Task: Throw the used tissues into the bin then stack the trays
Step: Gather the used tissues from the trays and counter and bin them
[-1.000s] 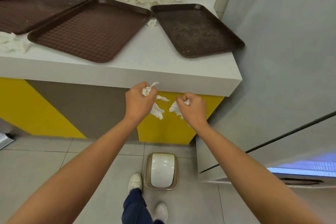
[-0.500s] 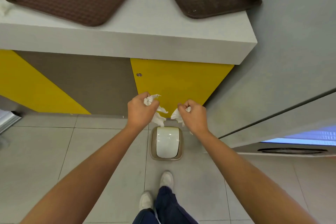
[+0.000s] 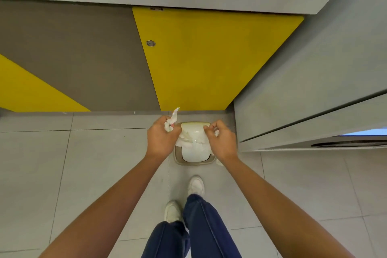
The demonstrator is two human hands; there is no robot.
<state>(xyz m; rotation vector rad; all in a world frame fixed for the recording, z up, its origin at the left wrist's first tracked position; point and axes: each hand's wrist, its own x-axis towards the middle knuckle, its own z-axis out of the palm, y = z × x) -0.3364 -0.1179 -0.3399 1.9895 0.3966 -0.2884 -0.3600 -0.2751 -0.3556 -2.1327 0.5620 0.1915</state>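
Nothing legible: a small dark marking at the yellow panel's top edge is too blurred.

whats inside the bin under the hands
Nothing inside shows: the white lid of the bin covers the opening. Above it, the left hand and right hand hold tissues.

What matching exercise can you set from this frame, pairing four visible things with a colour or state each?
Things:
1. left hand
2. bin
3. cabinet panel
4. shoes

Colour or state:
A. yellow, with a small round fitting
B. tan rim, pale lid
C. grips a crumpled tissue, one strip sticking up
D. white, one ahead of the other

Pairs: 1-C, 2-B, 3-A, 4-D
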